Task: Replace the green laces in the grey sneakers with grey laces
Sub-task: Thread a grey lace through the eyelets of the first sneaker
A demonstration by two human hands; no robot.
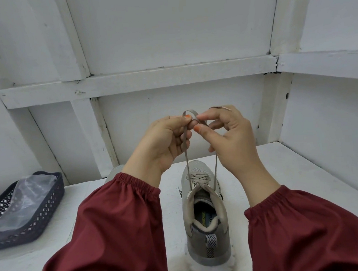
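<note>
"Grey lace (pixel 190 113) is clamped in both your hands. Your left hand (pixel 163 140) pinches one strand between thumb and forefinger, your right hand (pixel 231 138) pinches the other, and a small loop arches between the two pinches."

"From there both strands run taut down to the top eyelets of the grey sneaker (pixel 205 218), which stands on the white table (pixel 261 172), heel toward you. Its rows look fully threaded in grey, with no green showing."

"So I judge you are tying the bow on this shoe: lacing done, knot not yet finished."

"What is left is less sure. Your second sneaker (pixel 113 173) is mostly hidden behind your left sleeve (pixel 116 224), so its laces cannot be told. The dark basket (pixel 57 198) at your left holds a clear plastic bag (pixel 29 192)."
</note>
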